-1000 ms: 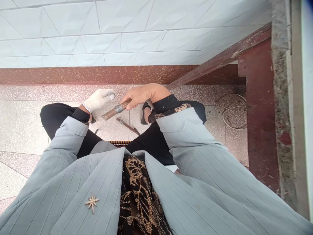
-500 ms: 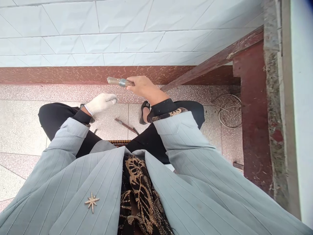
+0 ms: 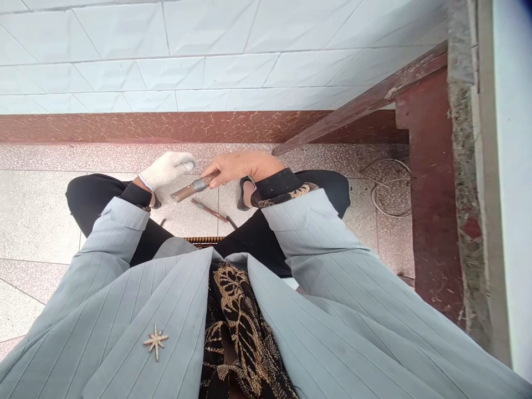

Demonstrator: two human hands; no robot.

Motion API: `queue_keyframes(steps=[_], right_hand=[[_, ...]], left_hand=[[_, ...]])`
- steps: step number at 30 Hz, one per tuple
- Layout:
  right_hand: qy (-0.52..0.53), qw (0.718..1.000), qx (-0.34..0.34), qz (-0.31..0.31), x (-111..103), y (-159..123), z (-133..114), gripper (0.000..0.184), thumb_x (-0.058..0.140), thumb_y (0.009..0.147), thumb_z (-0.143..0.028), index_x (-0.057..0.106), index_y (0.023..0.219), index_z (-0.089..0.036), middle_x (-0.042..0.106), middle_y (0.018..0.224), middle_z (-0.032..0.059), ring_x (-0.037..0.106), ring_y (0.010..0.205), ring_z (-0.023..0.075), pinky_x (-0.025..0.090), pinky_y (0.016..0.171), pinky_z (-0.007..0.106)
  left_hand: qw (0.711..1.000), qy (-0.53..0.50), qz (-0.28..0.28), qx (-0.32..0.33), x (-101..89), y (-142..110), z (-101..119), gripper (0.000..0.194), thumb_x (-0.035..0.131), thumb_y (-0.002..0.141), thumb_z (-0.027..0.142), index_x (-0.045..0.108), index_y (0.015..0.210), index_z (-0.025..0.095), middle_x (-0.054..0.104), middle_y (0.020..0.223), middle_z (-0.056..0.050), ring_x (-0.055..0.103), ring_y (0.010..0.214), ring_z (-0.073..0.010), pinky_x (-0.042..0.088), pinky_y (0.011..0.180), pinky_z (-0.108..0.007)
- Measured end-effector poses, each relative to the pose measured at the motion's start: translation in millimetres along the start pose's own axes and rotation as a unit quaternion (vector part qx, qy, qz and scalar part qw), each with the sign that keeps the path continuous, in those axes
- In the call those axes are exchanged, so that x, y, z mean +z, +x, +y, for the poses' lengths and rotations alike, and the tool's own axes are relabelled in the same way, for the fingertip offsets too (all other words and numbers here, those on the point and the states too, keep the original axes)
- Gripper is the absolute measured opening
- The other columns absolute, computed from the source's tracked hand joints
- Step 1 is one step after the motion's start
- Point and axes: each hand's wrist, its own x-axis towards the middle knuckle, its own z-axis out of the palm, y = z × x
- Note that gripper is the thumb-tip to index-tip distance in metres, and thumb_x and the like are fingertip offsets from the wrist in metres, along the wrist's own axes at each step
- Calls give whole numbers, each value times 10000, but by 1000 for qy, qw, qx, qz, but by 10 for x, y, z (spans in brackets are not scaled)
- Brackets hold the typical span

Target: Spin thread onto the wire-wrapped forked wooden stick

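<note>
My right hand, bare, is closed round one end of a short brown wooden stick bound with wire. Its pale free end points left and down, with the silvery wire winding between that end and my fingers. To the left, my left hand wears a white knitted glove and has its fingers curled in. A small greyish patch shows at the glove's fingertips; what it is, I cannot make out. Below the stick, a thin reddish-brown rod with wire round it lies on the floor between my feet.
A white tiled wall with a red-brown skirting faces me. On the right stand a slanting wooden bar and a dark red wooden panel. A pale coiled cable lies on the speckled tile floor.
My right hand has come down and tilted the stick, so its free end now points lower left, below the glove. My left hand has shifted slightly up and left.
</note>
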Motion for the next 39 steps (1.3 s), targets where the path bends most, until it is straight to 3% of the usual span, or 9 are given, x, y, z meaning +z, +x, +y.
queue_keyframes(steps=[6, 11, 15, 19, 23, 29, 31, 35, 39], right_hand=[[108, 977, -33, 180, -85, -168, -21, 294, 764, 863, -339, 812, 1137, -242, 705, 836, -25, 603, 769, 160, 455, 745, 294], [282, 870, -2, 405, -121, -54, 81, 125, 686, 973, -362, 679, 920, -249, 644, 786, -5, 541, 656, 155, 470, 673, 310], [148, 883, 103, 433, -134, 105, 162, 78, 687, 975, -298, 689, 975, -220, 691, 881, 46, 625, 798, 202, 490, 748, 332], [-84, 911, 198, 352, -83, 199, 181, 209, 667, 971, -272, 765, 1131, -181, 750, 1095, 128, 673, 1048, 300, 495, 875, 394], [-176, 939, 190, 227, -4, 246, 201, 241, 699, 941, -256, 811, 1145, -190, 765, 1049, 134, 685, 1004, 294, 487, 822, 384], [-39, 997, 48, -41, -27, 126, 118, 219, 765, 876, -275, 832, 1076, -217, 675, 708, -18, 591, 674, 149, 438, 667, 281], [31, 997, -11, -67, -60, 25, 58, 303, 776, 865, -329, 820, 1140, -211, 675, 732, -36, 568, 673, 126, 440, 673, 258], [168, 976, -81, 114, -123, -173, 32, 306, 806, 840, -435, 781, 1064, -229, 666, 791, -25, 544, 703, 129, 454, 690, 263], [297, 883, -84, 354, -176, -184, 165, 262, 768, 883, -501, 663, 909, -261, 663, 846, 38, 525, 702, 176, 507, 673, 331]], left_hand=[[993, -104, 42, -38, 74, 21, -86, 261, 524, 971, 385, 686, 929, 185, 628, 740, -31, 554, 701, -167, 468, 716, -315], [993, -110, 6, -32, 183, 4, -36, 221, 514, 943, 321, 684, 923, 180, 577, 709, 4, 507, 671, -141, 451, 703, -294], [997, -66, -44, -8, 190, -23, 50, 249, 522, 927, 341, 709, 932, 177, 670, 810, -6, 580, 772, -154, 483, 802, -306], [998, -41, -49, -11, 130, -70, 79, 272, 527, 925, 364, 728, 945, 181, 713, 860, -12, 614, 812, -167, 490, 818, -310], [999, -17, -23, -24, 46, -100, 42, 266, 527, 931, 372, 718, 903, 188, 691, 817, -11, 609, 794, -171, 483, 799, -309], [998, 0, 40, -49, -79, -86, -37, 214, 539, 930, 312, 712, 894, 192, 706, 867, -33, 641, 888, -197, 482, 844, -329], [997, -9, 48, -54, -75, -64, -50, 207, 545, 943, 294, 717, 915, 183, 700, 865, -34, 634, 890, -196, 484, 838, -330], [994, -54, 49, -76, 10, -15, -59, 187, 550, 968, 265, 710, 967, 168, 661, 811, -17, 576, 793, -156, 468, 752, -305], [995, -76, 31, -57, 85, -6, -29, 206, 527, 960, 273, 703, 929, 170, 644, 777, -13, 574, 761, -153, 473, 742, -300]])
